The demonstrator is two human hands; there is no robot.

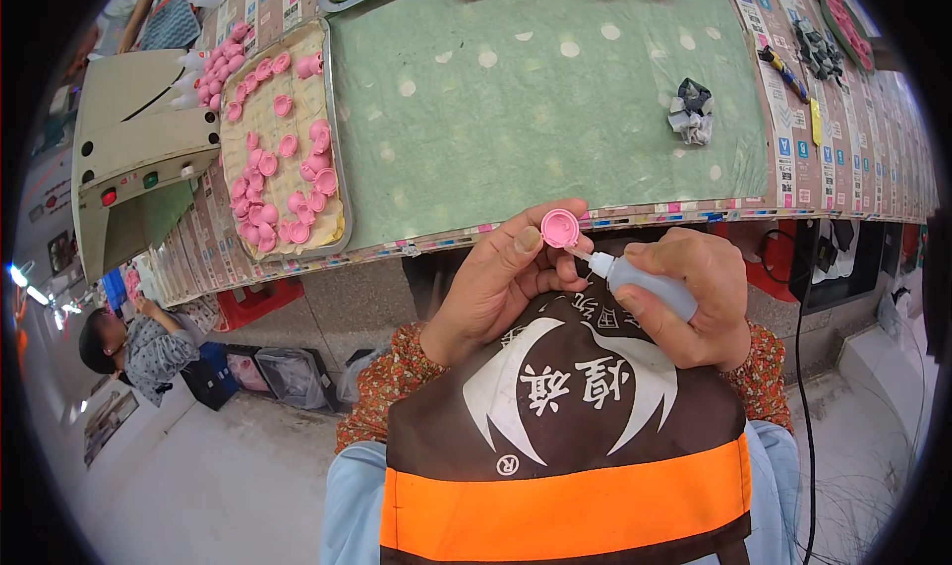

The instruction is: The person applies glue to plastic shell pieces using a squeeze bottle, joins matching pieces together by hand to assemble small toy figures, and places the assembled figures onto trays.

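Note:
Between the thumb and fingers of my left hand (506, 272) is a small round pink plastic cup-shaped part (560, 229), its hollow side facing up. My right hand (687, 292) grips a translucent squeeze bottle (650, 285) with a white cap. The bottle lies tilted, its thin nozzle pointing left at the lower edge of the pink part. Whether the tip touches the part is too small to tell. Both hands are over my dark apron, just in front of the table edge.
A metal tray (337, 148) at the left holds many pink parts. Beside it stands a beige machine (149, 133) with buttons. A green spotted cloth (535, 99) covers the table, with a crumpled rag (692, 112) on it. Another person (149, 352) works far left.

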